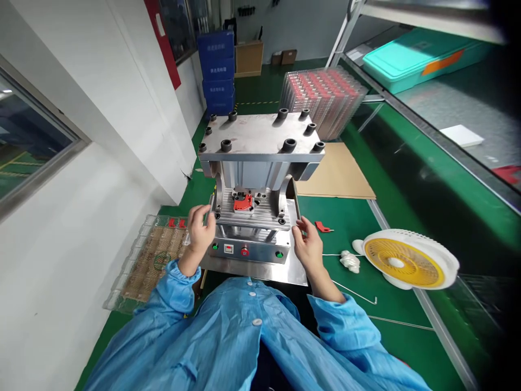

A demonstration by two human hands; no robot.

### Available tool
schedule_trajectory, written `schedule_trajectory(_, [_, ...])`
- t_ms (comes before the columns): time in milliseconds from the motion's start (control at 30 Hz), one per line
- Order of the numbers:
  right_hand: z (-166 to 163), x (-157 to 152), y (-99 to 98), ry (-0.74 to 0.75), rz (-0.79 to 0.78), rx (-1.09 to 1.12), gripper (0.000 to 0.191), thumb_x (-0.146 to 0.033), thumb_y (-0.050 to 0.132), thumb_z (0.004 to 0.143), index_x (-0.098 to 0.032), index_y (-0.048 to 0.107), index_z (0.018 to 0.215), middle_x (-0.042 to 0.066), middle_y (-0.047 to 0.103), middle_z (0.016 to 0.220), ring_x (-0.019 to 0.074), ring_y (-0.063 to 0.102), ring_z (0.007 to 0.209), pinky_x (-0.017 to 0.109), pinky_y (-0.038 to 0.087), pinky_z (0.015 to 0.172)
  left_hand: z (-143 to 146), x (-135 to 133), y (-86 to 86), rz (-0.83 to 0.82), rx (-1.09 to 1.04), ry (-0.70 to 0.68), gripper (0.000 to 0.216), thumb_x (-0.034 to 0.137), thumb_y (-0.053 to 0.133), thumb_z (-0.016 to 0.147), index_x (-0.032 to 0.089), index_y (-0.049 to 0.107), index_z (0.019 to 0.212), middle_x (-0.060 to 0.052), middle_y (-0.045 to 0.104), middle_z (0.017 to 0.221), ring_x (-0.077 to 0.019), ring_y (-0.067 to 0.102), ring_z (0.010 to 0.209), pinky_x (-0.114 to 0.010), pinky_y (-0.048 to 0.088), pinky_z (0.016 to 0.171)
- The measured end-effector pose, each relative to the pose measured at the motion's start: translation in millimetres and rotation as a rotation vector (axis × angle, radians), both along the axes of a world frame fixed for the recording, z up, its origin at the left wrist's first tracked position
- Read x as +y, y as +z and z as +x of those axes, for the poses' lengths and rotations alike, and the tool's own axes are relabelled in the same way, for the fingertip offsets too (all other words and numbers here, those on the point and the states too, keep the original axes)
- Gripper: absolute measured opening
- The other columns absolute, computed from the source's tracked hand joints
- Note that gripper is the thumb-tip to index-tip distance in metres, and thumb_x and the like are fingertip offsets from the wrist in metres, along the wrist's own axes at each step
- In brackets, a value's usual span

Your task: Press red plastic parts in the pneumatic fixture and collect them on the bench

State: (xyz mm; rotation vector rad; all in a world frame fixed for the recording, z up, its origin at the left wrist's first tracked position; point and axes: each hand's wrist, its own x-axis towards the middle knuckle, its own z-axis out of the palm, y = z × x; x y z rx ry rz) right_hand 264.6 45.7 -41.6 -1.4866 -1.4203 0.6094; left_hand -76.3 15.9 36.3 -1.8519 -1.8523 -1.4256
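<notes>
A metal bench press (260, 136) with a thick bolted top plate stands in front of me. In its lower fixture (264, 209) lies a red plastic part (243, 203). My left hand (201, 231) is at the left side of the press, fingers loosely bent and thumb apart, holding nothing. On the other side, my right hand (308, 244) hovers by the base plate's right edge, its fingers apart and bare; whether it touches the metal I cannot tell. Green buttons and a red button (245, 252) sit on the front control panel (256, 251) between the hands.
Left of the press is a clear plastic tray (140, 260) with a few red parts. To the right lie another red part (323, 227), a crumpled white bundle (350, 262), a hex key (366, 296) and a white-and-yellow fan (407, 259). Behind stand stacked trays (321, 98) and blue boxes (217, 70).
</notes>
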Motion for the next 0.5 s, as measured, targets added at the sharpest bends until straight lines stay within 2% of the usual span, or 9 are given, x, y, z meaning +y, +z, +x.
schedule_trajectory(100, [-25.0, 5.3, 21.3, 0.102, 0.179, -0.112, 0.056, -0.052, 0.055, 0.098, -0.020, 0.058, 0.144, 0.018, 0.060, 0.134, 0.0313, 0.060, 0.121, 0.049, 0.057, 0.096, 42.4, 16.9, 25.1, -0.088, 0.166, -0.192, 0.018, 0.022, 0.057, 0.096, 0.022, 0.069, 0.110, -0.010, 0.066, 0.113, -0.0226, 0.064, 0.111, -0.039, 0.054, 0.102])
schedule_trajectory(200, [-42.9, 11.6, 22.0, 0.127, 0.308, -0.250, 0.051, -0.048, 0.051, 0.101, -0.020, 0.058, 0.144, 0.018, 0.059, 0.135, 0.0323, 0.054, 0.127, 0.055, 0.048, 0.109, 71.6, 36.0, 28.2, -0.202, 0.304, -0.259, 0.020, 0.022, 0.063, 0.092, 0.021, 0.071, 0.110, -0.010, 0.065, 0.115, -0.0258, 0.061, 0.112, -0.041, 0.053, 0.102])
schedule_trajectory(333, [-51.4, 17.2, 10.3, 0.116, 0.387, -0.302, 0.051, -0.041, 0.046, 0.105, -0.019, 0.053, 0.150, 0.018, 0.059, 0.134, 0.0314, 0.054, 0.126, 0.056, 0.045, 0.110, 86.5, 52.1, 22.4, -0.321, 0.397, -0.217, 0.018, 0.025, 0.067, 0.091, 0.020, 0.072, 0.107, -0.011, 0.064, 0.114, -0.0297, 0.057, 0.112, -0.045, 0.052, 0.099])
schedule_trajectory(500, [-52.8, 17.4, 3.3, 0.111, 0.401, -0.293, 0.051, -0.038, 0.046, 0.105, -0.022, 0.049, 0.154, 0.017, 0.059, 0.136, 0.0310, 0.053, 0.128, 0.055, 0.046, 0.110, 90.8, 54.9, 24.8, -0.370, 0.438, -0.115, 0.017, 0.028, 0.070, 0.089, 0.022, 0.070, 0.105, -0.012, 0.061, 0.111, -0.0312, 0.055, 0.111, -0.046, 0.051, 0.094])
